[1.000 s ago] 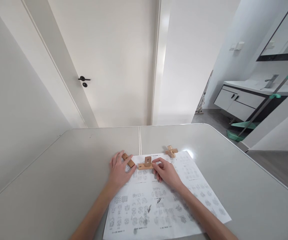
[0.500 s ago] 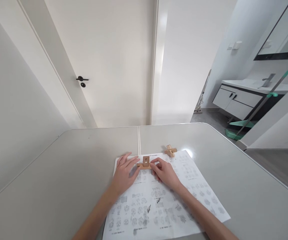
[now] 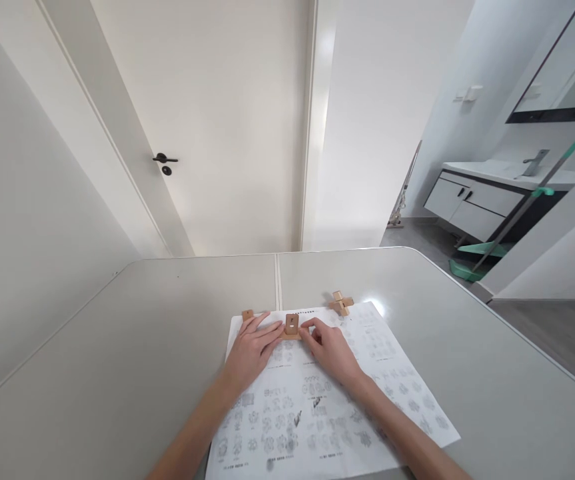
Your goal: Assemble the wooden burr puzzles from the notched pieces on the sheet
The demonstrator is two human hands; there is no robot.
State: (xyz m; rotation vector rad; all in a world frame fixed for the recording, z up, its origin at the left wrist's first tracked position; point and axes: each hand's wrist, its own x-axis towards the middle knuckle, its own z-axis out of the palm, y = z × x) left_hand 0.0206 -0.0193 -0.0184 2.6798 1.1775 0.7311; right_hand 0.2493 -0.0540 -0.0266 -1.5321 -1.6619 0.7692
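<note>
A small wooden puzzle piece (image 3: 291, 325), an upright notched block on a flat bar, stands on a printed paper sheet (image 3: 327, 413) on the grey table (image 3: 117, 347). My right hand (image 3: 331, 348) is curled, its fingertips pinching the piece from the right. Stretched flat on the sheet, my left hand (image 3: 251, 348) touches the piece's left end with its fingertips. The end of a loose wooden bar (image 3: 247, 314) pokes out beyond my left fingers; the rest of it is hidden under them. An assembled wooden cross (image 3: 341, 303) sits at the sheet's far edge, apart from both hands.
A seam (image 3: 277, 280) runs down the middle of the table. Behind it is a white door with a black handle (image 3: 165, 160). To the right, a washroom with a vanity cabinet (image 3: 472, 203) and a green mop (image 3: 472, 257).
My left hand slid right over the loose wooden bar until its fingertips met the standing piece. The bar now lies mostly under that hand. My right hand stayed on the piece.
</note>
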